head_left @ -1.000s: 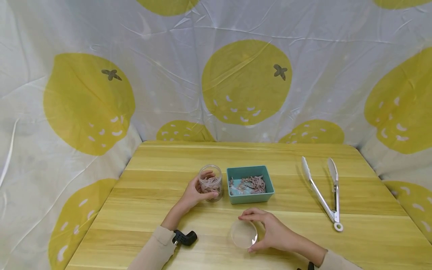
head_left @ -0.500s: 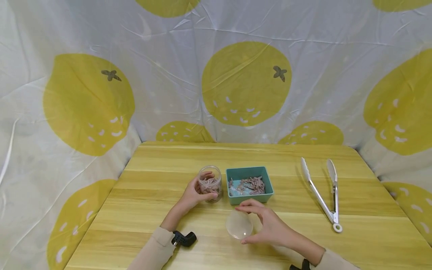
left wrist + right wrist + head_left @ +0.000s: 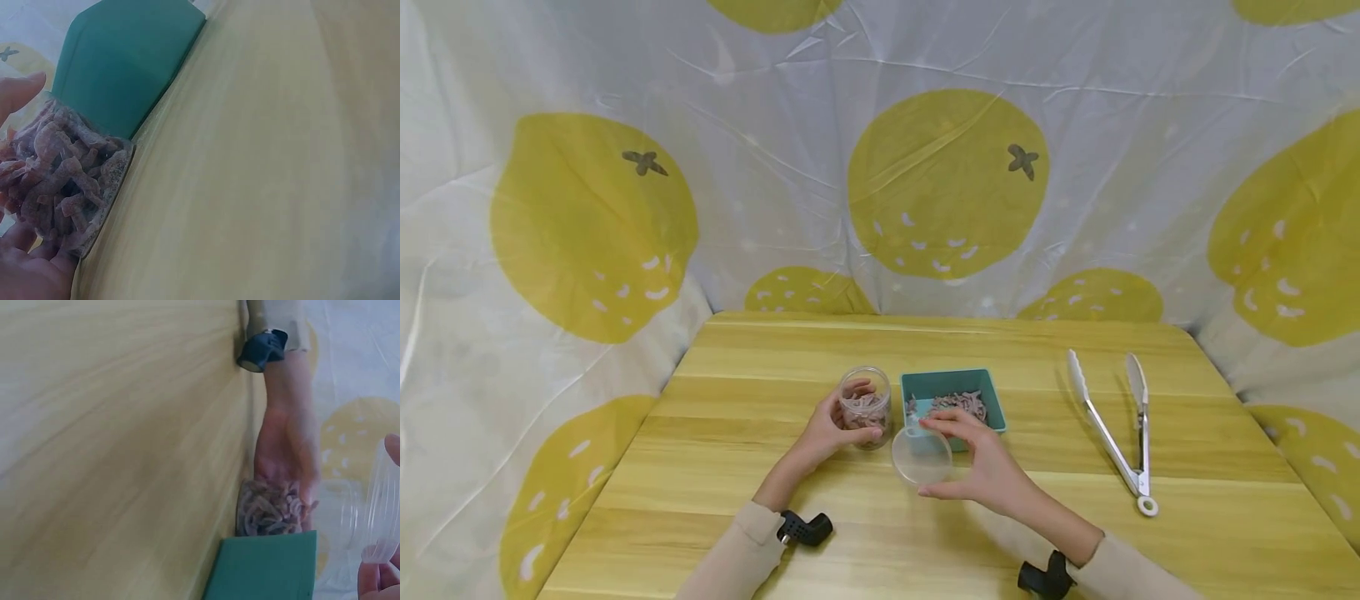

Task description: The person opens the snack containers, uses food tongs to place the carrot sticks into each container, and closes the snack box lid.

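Note:
My left hand [image 3: 820, 433] grips a clear, open-topped jar [image 3: 867, 412] that stands on the table, partly filled with greyish-purple dried-looking strips. In the left wrist view the strips [image 3: 59, 172] press against the jar's wall, thumb and fingers on either side. My right hand [image 3: 992, 471] pinches a clear round lid [image 3: 921, 458] by its edge, thumb below and fingertips above. The tilted lid is raised off the table, just right of and nearer than the jar. Its ridged rim [image 3: 382, 500] shows in the right wrist view, apart from the jar.
Right of the jar stands a teal rectangular box [image 3: 936, 383] holding more strips, its front partly hidden by the lid and right hand. Metal tongs [image 3: 1108, 433] lie spread on the wooden table [image 3: 760, 358] farther right. A lemon-print cloth [image 3: 775, 167] hangs behind and at both sides.
My right hand has lifted the lid and carried it leftward and away from me, closer to the jar and in front of the box. The left hand and jar have stayed put.

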{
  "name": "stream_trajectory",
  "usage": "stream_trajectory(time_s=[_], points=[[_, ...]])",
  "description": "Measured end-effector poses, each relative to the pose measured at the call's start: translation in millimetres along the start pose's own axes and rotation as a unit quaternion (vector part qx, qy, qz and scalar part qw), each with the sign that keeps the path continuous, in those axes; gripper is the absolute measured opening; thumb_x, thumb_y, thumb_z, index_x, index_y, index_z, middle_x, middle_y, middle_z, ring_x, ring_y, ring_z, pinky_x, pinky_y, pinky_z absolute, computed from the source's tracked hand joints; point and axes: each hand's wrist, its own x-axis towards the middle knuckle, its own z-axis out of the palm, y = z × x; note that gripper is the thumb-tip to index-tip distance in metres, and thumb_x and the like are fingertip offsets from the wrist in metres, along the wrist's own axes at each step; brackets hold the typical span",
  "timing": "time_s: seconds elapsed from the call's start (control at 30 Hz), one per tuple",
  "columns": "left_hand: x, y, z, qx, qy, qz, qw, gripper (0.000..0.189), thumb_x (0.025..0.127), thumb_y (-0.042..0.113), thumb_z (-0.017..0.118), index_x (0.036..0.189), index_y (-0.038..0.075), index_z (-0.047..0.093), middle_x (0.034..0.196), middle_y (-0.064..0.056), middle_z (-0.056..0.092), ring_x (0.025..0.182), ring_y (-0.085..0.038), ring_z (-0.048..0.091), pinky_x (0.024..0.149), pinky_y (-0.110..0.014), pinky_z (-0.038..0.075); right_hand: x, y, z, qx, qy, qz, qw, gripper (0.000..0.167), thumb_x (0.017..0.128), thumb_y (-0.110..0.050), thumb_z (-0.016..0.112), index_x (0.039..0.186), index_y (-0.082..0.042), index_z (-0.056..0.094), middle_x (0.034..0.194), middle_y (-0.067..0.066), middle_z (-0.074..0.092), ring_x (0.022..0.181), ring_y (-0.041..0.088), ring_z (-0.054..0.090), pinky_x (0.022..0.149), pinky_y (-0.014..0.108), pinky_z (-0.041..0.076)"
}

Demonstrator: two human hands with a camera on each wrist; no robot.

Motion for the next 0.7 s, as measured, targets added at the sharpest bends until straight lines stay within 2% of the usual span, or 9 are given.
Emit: stream_trajectory(time_s=[0.2, 0.5, 0.7], points=[[0.0, -0.9, -1.2, -0.004, -0.004, 0.001, 1.0, 0.082, 0.079, -0.003, 0.082, 0.148, -0.002, 0.037, 0.148, -0.025, 0.042, 0.127, -0.023, 0.051, 0.094, -0.023, 0.049, 14.2, -2.7, 1.8, -0.024, 0.01, 0.005, 0.9996, 0.074, 0.065, -0.021, 0.096, 0.131, -0.007, 0.066, 0.129, 0.004, 0.057, 0.117, 0.029, 0.053, 0.096, 0.054, 0.048], [0.3, -1.9, -0.9, -0.017, -0.007, 0.01, 0.9998, 0.082, 0.08, -0.004, 0.081, 0.149, -0.004, 0.036, 0.147, -0.029, 0.041, 0.121, -0.02, 0.055, 0.093, -0.024, 0.05, 36.7, -3.8, 7.5, -0.058, 0.039, 0.021, 0.9973, 0.077, 0.065, -0.024, 0.096, 0.133, -0.009, 0.065, 0.13, 0.0, 0.056, 0.117, 0.025, 0.053, 0.094, 0.051, 0.049], [-1.3, -2.0, -0.9, -0.008, -0.005, 0.001, 1.0, 0.08, 0.082, -0.003, 0.08, 0.15, 0.001, 0.038, 0.146, -0.02, 0.046, 0.118, -0.018, 0.057, 0.09, -0.025, 0.051, 53.0, -4.9, 12.4, -0.074, 0.059, 0.009, 0.9954, 0.076, 0.067, -0.024, 0.095, 0.135, -0.011, 0.064, 0.131, 0.003, 0.057, 0.115, 0.025, 0.056, 0.091, 0.046, 0.052]])
